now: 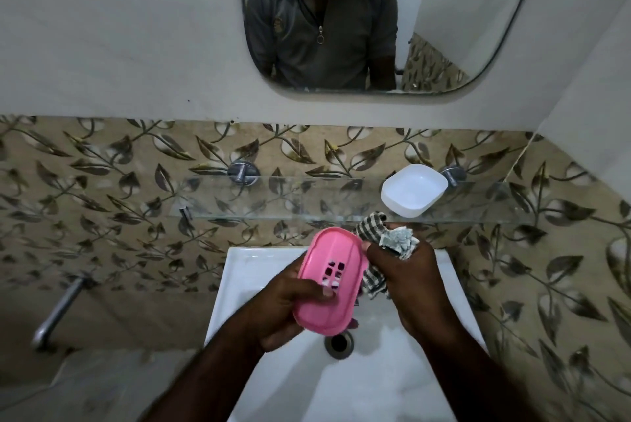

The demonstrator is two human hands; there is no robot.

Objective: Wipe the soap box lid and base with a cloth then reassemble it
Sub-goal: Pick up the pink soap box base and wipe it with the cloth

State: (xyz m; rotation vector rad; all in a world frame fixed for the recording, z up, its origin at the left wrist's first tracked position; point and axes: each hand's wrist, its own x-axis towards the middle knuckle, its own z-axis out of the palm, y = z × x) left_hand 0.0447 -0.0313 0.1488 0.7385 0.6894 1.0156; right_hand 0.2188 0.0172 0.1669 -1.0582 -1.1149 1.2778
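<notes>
Over the white sink (246,271) my left hand (290,305) grips a pink oval soap box part (327,278) with drain slots, thumb across its face. My right hand (406,285) holds a bunched checked cloth (375,244) against the pink part's right edge. The other part of the soap box, white and dish-shaped (414,190), lies hollow side up on the glass shelf (273,196), apart from both hands.
The sink drain (338,343) sits below the pink part. A chrome tap (58,312) sticks out of the wall at the left. A mirror (341,29) hangs above the shelf, and leaf-patterned tiles cover the wall.
</notes>
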